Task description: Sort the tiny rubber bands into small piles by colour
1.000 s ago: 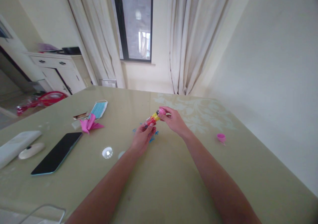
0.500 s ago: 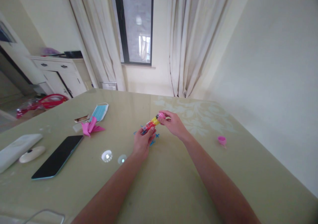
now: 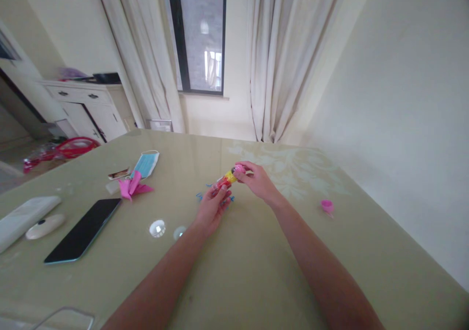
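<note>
Multicoloured tube (image 3: 229,176), any lettering too blurred; left hand (image 3: 210,211) gripping red part (image 3: 221,182), right hand (image 3: 257,182) pinching pink end (image 3: 240,168).

Slim tube (image 3: 229,176), banded red, yellow and dark with pink tip (image 3: 240,168), was held aslant over the table (image 3: 252,271), tip rightward.
</note>
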`<control>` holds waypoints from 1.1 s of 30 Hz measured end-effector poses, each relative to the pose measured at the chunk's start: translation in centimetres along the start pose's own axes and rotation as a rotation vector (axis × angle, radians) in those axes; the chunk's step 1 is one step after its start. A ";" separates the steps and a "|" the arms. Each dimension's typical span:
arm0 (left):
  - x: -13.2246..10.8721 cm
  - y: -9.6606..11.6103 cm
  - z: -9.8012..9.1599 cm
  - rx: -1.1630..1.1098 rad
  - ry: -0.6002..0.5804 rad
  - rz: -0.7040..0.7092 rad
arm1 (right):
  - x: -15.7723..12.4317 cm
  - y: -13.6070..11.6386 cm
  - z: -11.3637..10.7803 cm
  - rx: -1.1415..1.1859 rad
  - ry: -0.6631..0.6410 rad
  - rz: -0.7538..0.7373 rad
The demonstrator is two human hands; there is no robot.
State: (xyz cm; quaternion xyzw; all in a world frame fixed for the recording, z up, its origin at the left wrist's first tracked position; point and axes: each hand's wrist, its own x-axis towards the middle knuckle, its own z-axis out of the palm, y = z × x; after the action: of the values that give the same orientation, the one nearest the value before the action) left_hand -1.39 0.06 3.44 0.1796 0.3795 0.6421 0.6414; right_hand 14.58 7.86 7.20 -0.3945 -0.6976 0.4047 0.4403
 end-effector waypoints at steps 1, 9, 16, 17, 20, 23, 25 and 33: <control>0.0 0.0 0.0 0.016 0.012 0.006 | 0.0 0.0 0.0 -0.004 0.004 -0.002; 0.2 0.3 0.3 0.024 0.176 0.029 | 0.1 -0.2 -0.1 -0.064 0.044 -0.026; 0.0 0.1 0.0 -0.019 0.106 0.034 | 0.1 -0.1 -0.4 -0.053 0.068 -0.031; -0.1 0.0 -0.1 -0.014 0.074 0.031 | 0.1 -0.1 -0.3 -0.040 0.052 -0.023; -0.3 -0.1 -0.2 -0.003 -0.008 0.004 | -0.1 -0.2 0.0 0.000 0.005 -0.003; -0.2 -0.1 -0.2 0.029 -0.018 -0.002 | -0.1 -0.3 0.1 0.002 0.001 -0.007; -0.1 0.0 -0.1 0.056 -0.001 0.018 | -0.1 -0.4 0.1 -0.014 0.010 -0.020; -0.1 0.0 0.2 0.080 0.142 0.044 | 0.1 -0.1 -0.2 -0.089 0.045 -0.061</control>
State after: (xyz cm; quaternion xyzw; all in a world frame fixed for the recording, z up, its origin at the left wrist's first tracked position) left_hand -1.29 0.01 3.61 0.1674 0.4453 0.6516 0.5908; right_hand 14.71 7.98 7.36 -0.4013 -0.7167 0.3507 0.4498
